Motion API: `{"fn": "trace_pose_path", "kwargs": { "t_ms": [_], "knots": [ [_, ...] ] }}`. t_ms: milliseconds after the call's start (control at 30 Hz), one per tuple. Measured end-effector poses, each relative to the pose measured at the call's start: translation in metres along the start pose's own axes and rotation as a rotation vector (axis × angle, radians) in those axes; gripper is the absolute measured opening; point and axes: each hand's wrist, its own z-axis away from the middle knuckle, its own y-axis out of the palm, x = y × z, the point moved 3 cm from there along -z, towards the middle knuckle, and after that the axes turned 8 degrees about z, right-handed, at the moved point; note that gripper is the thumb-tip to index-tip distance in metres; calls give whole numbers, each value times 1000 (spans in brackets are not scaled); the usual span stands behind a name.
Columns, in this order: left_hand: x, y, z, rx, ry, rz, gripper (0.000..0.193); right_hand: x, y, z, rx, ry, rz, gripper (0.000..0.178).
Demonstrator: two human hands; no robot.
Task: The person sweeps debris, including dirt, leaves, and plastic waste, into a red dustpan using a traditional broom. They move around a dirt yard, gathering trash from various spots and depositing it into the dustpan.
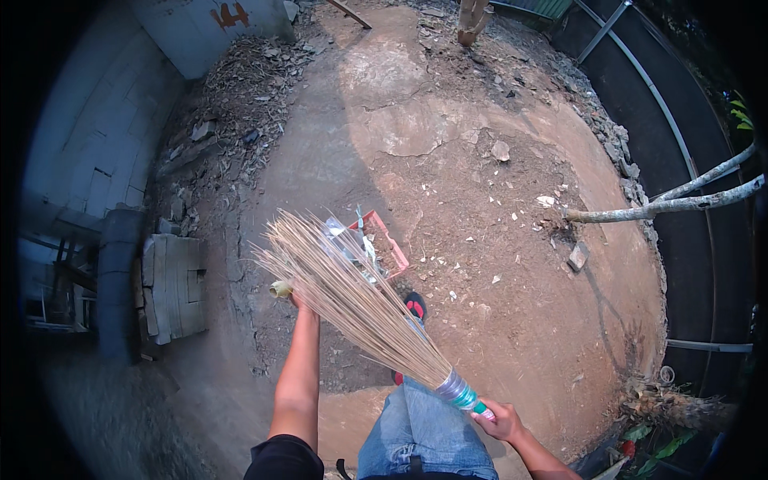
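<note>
Broom (356, 292) of long, stiff, straw-coloured sticks: held at a diagonal in front of the red crate (392, 242), which serves as the reference point for all positions. The bristles (304, 246) fan out to the left of the crate and cover part of it; the bound handle (462, 394) lies below and to the right of the crate, toward the wearer. Bindings on the handle are grey, teal and green.

Right hand (501, 421): below and to the right of the crate, fingers closed around the end of the handle. Left hand (298, 299): below and to the left of the crate, at the edge of the bristles. Its fingers are largely hidden; whether they grip cannot be determined. A pale yellowish item (280, 289) sits just beside this hand; its kind is unclear.

Crate contents: crumpled pale material (370, 250), partly screened by the sticks. Dark-and-red shoe (415, 305): just below the crate. Thin tree trunk (688, 204): well to the right of the crate. Grey block (178, 290): well to the left of it. Rubble heap (248, 100): above and to the left of it.
</note>
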Motion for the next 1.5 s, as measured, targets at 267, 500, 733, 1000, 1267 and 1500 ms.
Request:
{"fn": "trace_pose_path", "kwargs": {
  "t_ms": [267, 500, 733, 1000, 1267, 1500],
  "knots": [
    [-94, 153, -21, -449, 258, -208, 43, 86, -29, -208, -68, -11, -110, 35],
    [-183, 241, -84, -525, 300, -122, 48, 140, -58, -390, 54, 306, -175, 33],
    [-269, 308, -192, -600, 317, -69, 56, 220, -76, -543, 191, 408, -178, 30],
    [-360, 430, -318, -703, 249, 87, 57, 384, -54, -715, 296, 615, -419, 17],
    [-483, 577, -467, -592, 245, 151, 63, 508, -40, -900, 327, 592, -492, 16],
    [-588, 726, -599, -539, 318, 204, 63, 604, -43, -1079, 280, 536, -405, 15]
  ]
}}
